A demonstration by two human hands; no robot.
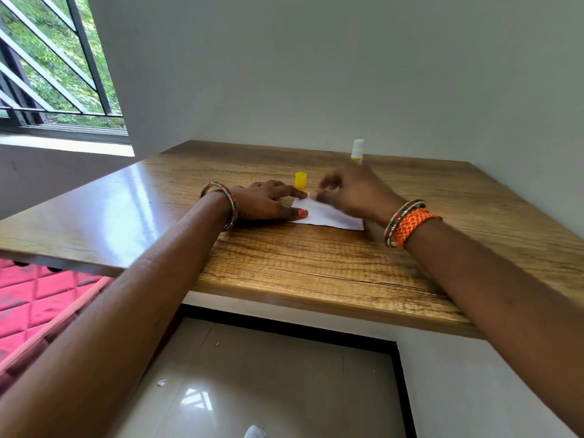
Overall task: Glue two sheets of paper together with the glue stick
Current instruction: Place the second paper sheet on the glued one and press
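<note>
Glue stick [357,151] stands behind paper [328,216], cap [301,180] between.

Window daylight (right hand [354,192] blurred).

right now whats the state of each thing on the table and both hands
glue stick: upright, uncapped, at the back of the table, not held
yellow cap: off, standing alone beside the left hand
paper: flat on the table
left hand: fingers spread, pressing the paper's left edge
right hand: blurred, over the paper, grip unclear
</note>
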